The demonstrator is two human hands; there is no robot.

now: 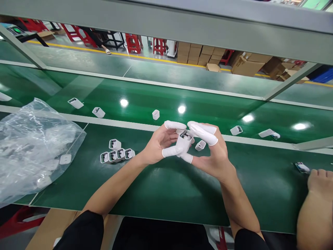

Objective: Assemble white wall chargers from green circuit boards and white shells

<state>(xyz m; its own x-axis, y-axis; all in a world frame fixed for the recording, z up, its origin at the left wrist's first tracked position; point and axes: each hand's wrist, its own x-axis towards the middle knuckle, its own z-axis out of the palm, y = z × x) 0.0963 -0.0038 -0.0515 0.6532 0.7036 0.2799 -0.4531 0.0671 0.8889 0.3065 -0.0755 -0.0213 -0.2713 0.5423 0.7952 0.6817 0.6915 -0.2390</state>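
Observation:
Between my two hands, a little above the green bench, is a white charger housing [184, 141], its open end up and some electronic parts showing inside. My left hand [158, 142] grips it from the left, with white covers on thumb and finger. My right hand [210, 146], also in white finger covers, closes on it from the right; its index finger lies by the open top. Just beyond, another white housing [200, 145] lies on the bench. To the left, several white housings [117, 154] stand grouped with circuit boards visible inside.
A clear plastic bag [39, 149] of white parts covers the bench's left side. Several housings, one a lone white housing [155, 114], lie on the green belt [135, 114] behind. At right, a co-worker's hand [321, 184] rests near a small circuit board [302, 167]. A metal beam [166, 17] crosses overhead.

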